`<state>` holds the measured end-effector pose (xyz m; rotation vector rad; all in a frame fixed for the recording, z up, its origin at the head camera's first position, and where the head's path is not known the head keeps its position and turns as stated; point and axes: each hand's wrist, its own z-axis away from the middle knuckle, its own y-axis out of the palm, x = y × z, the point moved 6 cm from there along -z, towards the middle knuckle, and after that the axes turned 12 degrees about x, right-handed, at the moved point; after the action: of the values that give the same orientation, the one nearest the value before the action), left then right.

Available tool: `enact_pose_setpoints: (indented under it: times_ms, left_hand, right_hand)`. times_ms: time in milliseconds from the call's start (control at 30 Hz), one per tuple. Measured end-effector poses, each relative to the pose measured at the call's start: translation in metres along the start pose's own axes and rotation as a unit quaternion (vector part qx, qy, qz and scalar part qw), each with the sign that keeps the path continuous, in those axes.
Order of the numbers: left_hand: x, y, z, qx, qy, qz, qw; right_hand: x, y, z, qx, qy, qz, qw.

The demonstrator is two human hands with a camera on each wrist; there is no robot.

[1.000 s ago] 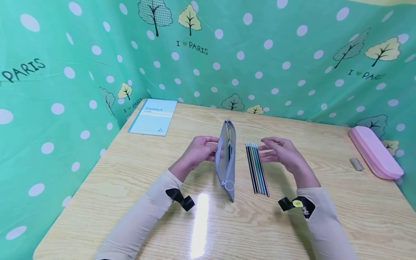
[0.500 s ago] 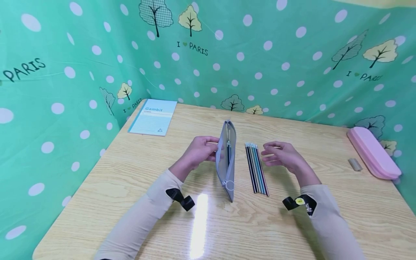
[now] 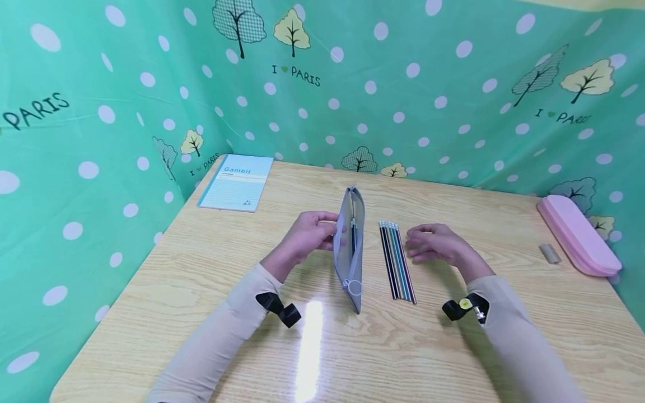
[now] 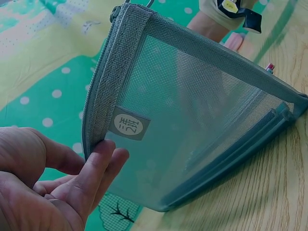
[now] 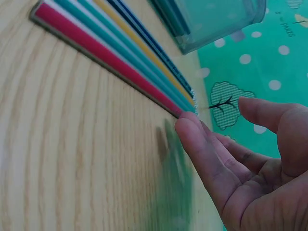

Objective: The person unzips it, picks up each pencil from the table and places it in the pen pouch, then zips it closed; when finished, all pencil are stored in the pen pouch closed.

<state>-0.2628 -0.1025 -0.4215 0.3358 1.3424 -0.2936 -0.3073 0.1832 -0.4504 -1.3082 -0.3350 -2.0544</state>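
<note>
Standing on its edge on the table is a grey mesh zip pencil case [image 3: 344, 258], its zip undone. My left hand [image 3: 306, 238] pinches the near-left rim of it between thumb and fingers; in the left wrist view the grip is just beside the small label [image 4: 129, 123]. A few dark pencils [image 3: 354, 238] lie inside the case, also visible through the mesh. To its right, several striped pencils [image 3: 397, 263] lie side by side in a row. My right hand [image 3: 437, 245] hovers right of their tips, fingers loosely bent and holding nothing; its fingertips are close to the red pencil [image 5: 115, 62].
A pink hard case [image 3: 579, 235] lies at the right edge of the table, with a small grey eraser [image 3: 550, 253] beside it. A Gambit notebook [image 3: 235, 182] lies at the back left. Green printed cloth [image 3: 428, 73] hangs behind the wooden table [image 3: 242, 240].
My right hand has drawn slightly to the right, away from the pencils, and its fingers have curled a little. The left hand and the pencil case have stayed put.
</note>
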Motion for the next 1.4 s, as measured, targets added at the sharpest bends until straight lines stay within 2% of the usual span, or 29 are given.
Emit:
enact_pose_setpoints:
  times_ms: [300,733,933,1167,1400]
  left_hand:
    - [0.000,0.000,0.000,-0.006,0.000,-0.004,1.0000]
    - [-0.001,0.001,0.001,-0.006,-0.007,-0.006,0.9999]
    - [-0.001,0.001,0.000,-0.006,-0.005,-0.004,1.0000]
    - [-0.001,0.002,0.001,-0.003,-0.001,-0.003,1.0000]
    - [-0.001,0.002,0.001,0.002,0.003,-0.005,1.0000]
  right_hand:
    - [-0.005,-0.001,-0.006,-0.007,0.022,-0.011,0.9997]
    - [-0.009,-0.002,-0.018,-0.012,0.033,-0.016,0.9992]
    - [-0.011,-0.001,-0.022,-0.038,0.040,-0.019,0.9983]
    - [-0.010,-0.001,-0.023,-0.088,0.040,0.041,0.9944]
    - [-0.002,-0.004,-0.023,-0.141,0.055,0.145,0.9777]
